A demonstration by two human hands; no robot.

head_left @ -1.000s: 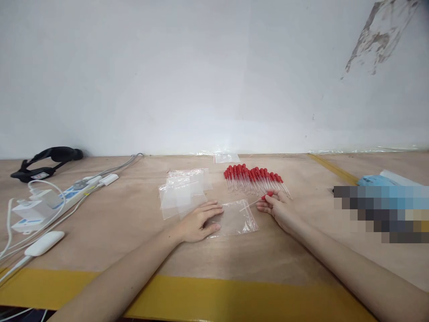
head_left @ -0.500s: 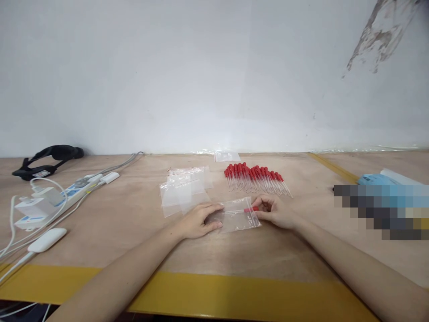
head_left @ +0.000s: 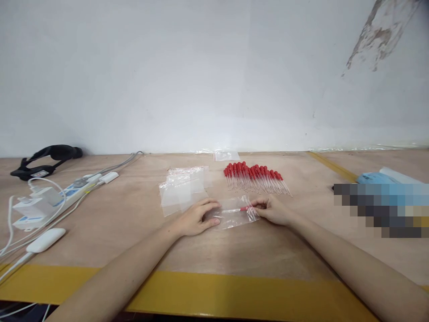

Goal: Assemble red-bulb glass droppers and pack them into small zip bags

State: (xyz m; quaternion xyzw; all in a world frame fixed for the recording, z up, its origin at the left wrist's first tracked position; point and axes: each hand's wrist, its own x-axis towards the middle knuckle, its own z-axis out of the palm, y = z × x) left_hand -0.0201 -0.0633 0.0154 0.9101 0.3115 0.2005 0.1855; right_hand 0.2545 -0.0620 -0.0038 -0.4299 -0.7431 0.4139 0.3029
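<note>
A clear zip bag [head_left: 231, 219] lies flat on the table between my two hands. My left hand [head_left: 197, 218] keeps hold of its left end, thumb and fingers curved around the plastic. At the bag's mouth, my right hand [head_left: 270, 209] is closed in a pinch on a dropper with a red bulb [head_left: 244, 209]. The dropper's thin clear stem lies inside the bag, pointing left, and the bulb is at the opening. Behind the bag is a row of several red-bulbed droppers [head_left: 253, 174]. More clear zip bags [head_left: 182, 188] overlap in a loose pile beyond my left hand.
On the left are a power strip [head_left: 72, 190] with white plugs and cables, a white adapter [head_left: 47, 240] and a black headset strap [head_left: 50, 161]. Another small bag [head_left: 226, 156] lies by the wall. A blue package [head_left: 378, 179] sits at right, partly blurred out. Yellow tape [head_left: 201, 290] edges the table.
The dropper has slid left, deeper into the bag, with my right hand following its bulb to the opening. My left hand stays at the bag's end, shifted very slightly left.
</note>
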